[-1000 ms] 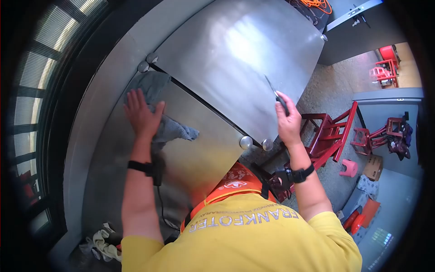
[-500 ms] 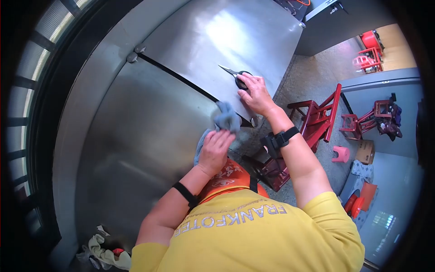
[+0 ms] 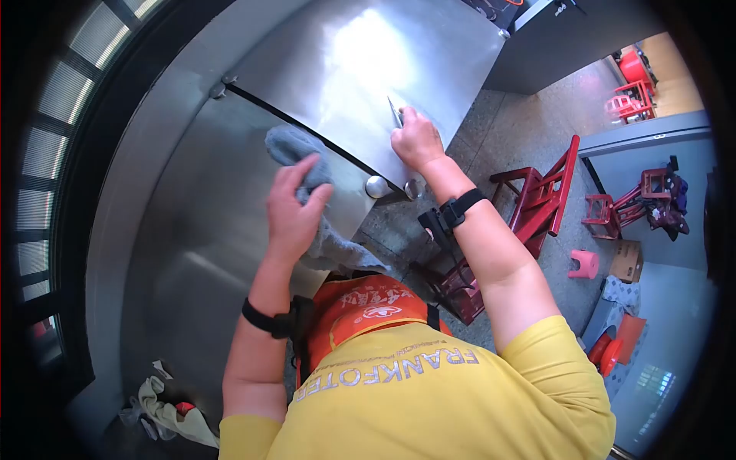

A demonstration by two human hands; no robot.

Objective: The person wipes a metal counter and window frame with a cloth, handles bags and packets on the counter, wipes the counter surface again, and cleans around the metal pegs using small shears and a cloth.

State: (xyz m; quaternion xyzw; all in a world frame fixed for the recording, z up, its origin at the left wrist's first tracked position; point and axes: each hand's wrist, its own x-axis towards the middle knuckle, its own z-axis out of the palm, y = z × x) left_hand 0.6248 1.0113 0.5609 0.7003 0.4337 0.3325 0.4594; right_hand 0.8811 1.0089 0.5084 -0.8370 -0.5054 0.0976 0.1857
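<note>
My left hand (image 3: 291, 211) grips a grey-blue cloth (image 3: 295, 143) between its thumb and fingers, over the near steel table (image 3: 207, 192). One end of the cloth bunches up ahead of the fingers, and the rest trails down toward the orange apron (image 3: 360, 303). A pair of scissors (image 3: 394, 112) is in my right hand (image 3: 418, 142), above the far steel table (image 3: 307, 69). The blades point away from me, and the closed fingers hide the handles.
A dark gap (image 3: 307, 136) runs between the two tables. To the right, a red wooden stool (image 3: 529, 192) and a pink plastic stool (image 3: 583, 264) stand on the floor. At lower left lie a pale crumpled cloth (image 3: 172, 414) and plastic bags.
My left hand has moved left and forward with the cloth, away from the table corner. My right hand has closed around the scissors, which have turned to point more straight ahead.
</note>
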